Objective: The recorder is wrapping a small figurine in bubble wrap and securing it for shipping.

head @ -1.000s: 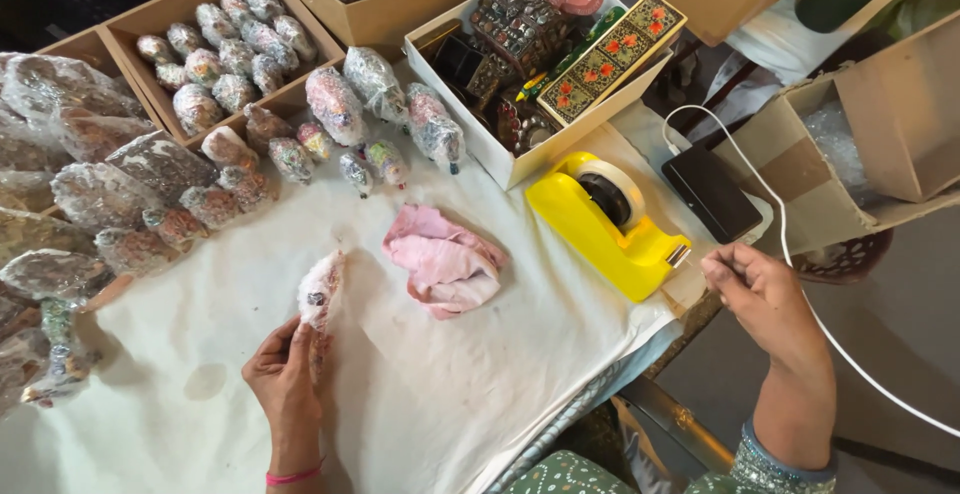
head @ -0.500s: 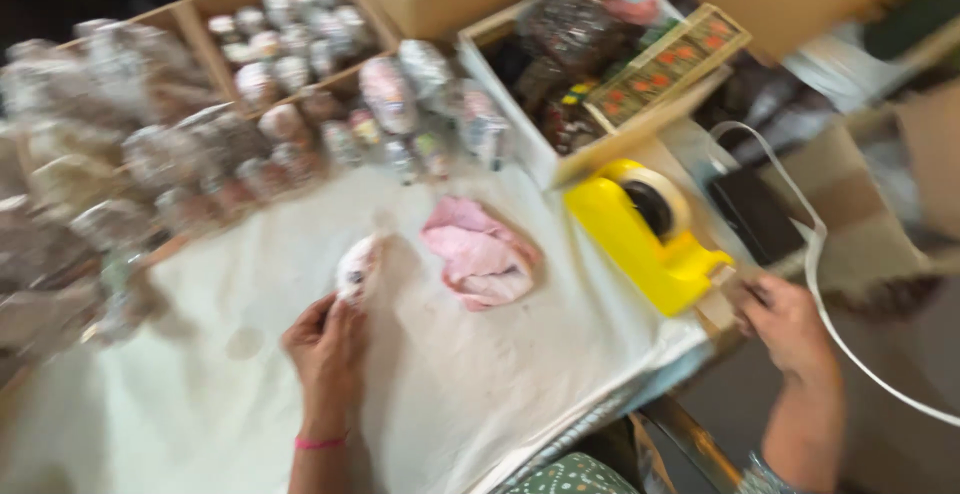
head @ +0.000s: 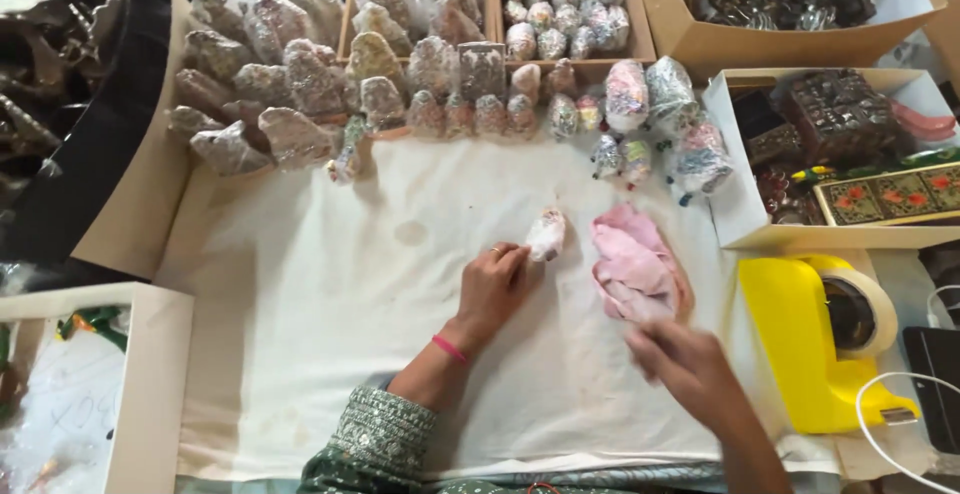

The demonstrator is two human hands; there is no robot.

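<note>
My left hand (head: 497, 287) rests on the white cloth (head: 350, 334) and grips a small wrapped figurine (head: 547, 233) at its fingertips. Just right of it lies a crumpled pink cloth (head: 632, 264). My right hand (head: 685, 369) is blurred and sits at the near edge of that pink cloth, fingers spread, holding nothing that I can see. A yellow tape dispenser (head: 805, 344) with a roll of tape stands further right.
Rows of plastic-wrapped figurines (head: 330, 94) line the far edge of the cloth. Cardboard boxes (head: 560, 14) behind hold more. A white box (head: 735, 204) with ornate boxes sits at right. A white cable (head: 880, 424) and dark phone lie at far right.
My right hand has left the table's right edge by the tape dispenser and moved left to the pink cloth. The left hand still holds the figurine. The view has shifted left.
</note>
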